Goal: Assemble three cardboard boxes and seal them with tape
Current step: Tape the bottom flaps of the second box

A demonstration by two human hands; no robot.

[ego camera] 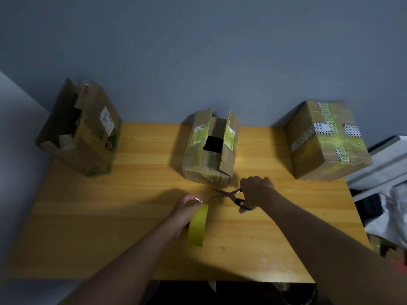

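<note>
Three cardboard boxes stand on a wooden table (pixel 88 216). The left box (pixel 88 137) has its top flaps open. The middle box (pixel 211 150) has two flaps raised and a dark gap between them. The right box (pixel 326 139) is closed and covered with yellow-green tape. My left hand (pixel 185 212) grips a roll of yellow tape (pixel 198 225) held on edge in front of the middle box. My right hand (pixel 255 190) holds black-handled scissors (pixel 231 194), blades apart and pointing left toward the roll.
A grey wall runs behind the table. Off the right edge lie white boards (pixel 383 159), dark items and a white plastic bag (pixel 392 219). The table's front edge lies close to me, with dark floor below.
</note>
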